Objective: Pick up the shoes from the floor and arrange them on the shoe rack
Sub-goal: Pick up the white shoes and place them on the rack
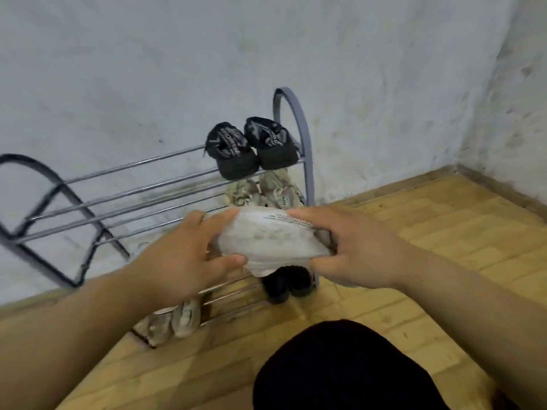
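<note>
**rackwatcher:** So where are we in this one? Looks mid-carry to me. Both hands are on a pale grey shoe (270, 241) at the centre of the frame, sole side up with a line of small print along it. The left hand (189, 258) has its fingers (220, 221) wrapped over one end and the thumb under; the right hand (352, 250) is clamped on the other end. So it's off the floor and hanging in front of the shoe rack (124, 184), not resting on any rail that I can see.

**solemate_22:** Agreed, it's the placing step. The right end of the rack is filling up: black pair (251, 146) on the top rails, beige sneakers (265, 192) just below, dark shoes (285, 281) down low behind the held one. Another beige pair (174, 319) sits at the lower left of the rack; can't tell if it's on the bottom rail or the floor.

**rackwatcher:** Next move?

**solemate_22:** I'd guess flip it sole-down, then set it across two rails in the open stretch to the left of the other pairs. Rails are thin, so it needs to bridge both or it'll tip through.
</note>
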Action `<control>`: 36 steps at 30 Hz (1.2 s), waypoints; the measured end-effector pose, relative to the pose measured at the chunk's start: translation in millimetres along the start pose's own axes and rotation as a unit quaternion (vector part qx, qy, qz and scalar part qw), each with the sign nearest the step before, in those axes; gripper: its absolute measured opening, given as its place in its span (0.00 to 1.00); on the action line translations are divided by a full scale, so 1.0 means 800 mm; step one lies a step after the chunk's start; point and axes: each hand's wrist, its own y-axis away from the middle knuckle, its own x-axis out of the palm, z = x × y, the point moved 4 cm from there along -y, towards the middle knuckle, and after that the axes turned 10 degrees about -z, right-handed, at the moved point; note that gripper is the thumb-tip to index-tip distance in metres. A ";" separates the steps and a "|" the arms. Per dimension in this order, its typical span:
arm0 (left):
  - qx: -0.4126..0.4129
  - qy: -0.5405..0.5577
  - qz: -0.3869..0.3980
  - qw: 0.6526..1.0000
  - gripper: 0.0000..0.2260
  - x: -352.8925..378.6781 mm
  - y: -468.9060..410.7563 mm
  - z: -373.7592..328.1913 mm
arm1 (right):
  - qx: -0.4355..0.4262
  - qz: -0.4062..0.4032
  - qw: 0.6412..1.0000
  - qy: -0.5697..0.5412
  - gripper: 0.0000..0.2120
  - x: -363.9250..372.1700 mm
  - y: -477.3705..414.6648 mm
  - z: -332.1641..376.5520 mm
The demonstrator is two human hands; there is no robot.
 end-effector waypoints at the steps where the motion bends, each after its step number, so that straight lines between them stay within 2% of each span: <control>1: -0.022 0.004 -0.014 1.000 0.37 -0.024 0.026 0.023 | -0.036 0.019 0.999 0.007 0.38 0.008 -0.016 0.037; 6: -0.146 0.057 -0.117 0.981 0.28 -0.108 0.192 0.143 | -0.211 0.098 0.972 0.038 0.37 0.083 -0.072 0.227; 11: -0.309 0.115 -0.180 0.927 0.33 -0.092 0.390 0.242 | -0.353 0.195 0.910 0.096 0.37 0.202 -0.051 0.400; 15: -0.440 0.175 -0.208 0.856 0.36 -0.034 0.552 0.298 | -0.456 0.277 0.835 0.138 0.34 0.322 0.003 0.525; 18: -0.531 0.184 -0.198 0.803 0.37 0.012 0.668 0.323 | -0.491 0.352 0.780 0.159 0.30 0.422 0.070 0.594; 20: -0.594 0.181 -0.184 0.762 0.38 0.044 0.736 0.327 | -0.488 0.414 0.753 0.157 0.26 0.479 0.121 0.614; 22: -0.652 0.189 -0.174 0.713 0.42 0.083 0.794 0.320 | -0.482 0.469 0.721 0.168 0.27 0.525 0.166 0.616; 23: -0.680 0.196 -0.162 0.687 0.42 0.106 0.818 0.311 | -0.484 0.489 0.702 0.183 0.27 0.543 0.183 0.613; 25: -0.716 0.197 -0.129 0.657 0.42 0.159 0.846 0.288 | -0.486 0.507 0.680 0.209 0.26 0.557 0.196 0.602; 27: -0.735 0.195 -0.070 0.646 0.43 0.216 0.860 0.263 | -0.485 0.512 0.672 0.226 0.25 0.568 0.199 0.592; 30: -0.731 0.211 0.001 0.649 0.47 0.292 0.860 0.239 | -0.462 0.519 0.676 0.243 0.27 0.579 0.198 0.581; 34: -0.705 0.179 0.083 0.681 0.49 0.356 0.839 0.230 | -0.431 0.541 0.678 0.247 0.18 0.591 0.191 0.578; 36: -0.698 0.155 0.110 0.690 0.46 0.369 0.829 0.227 | -0.428 0.535 0.685 0.246 0.16 0.595 0.188 0.579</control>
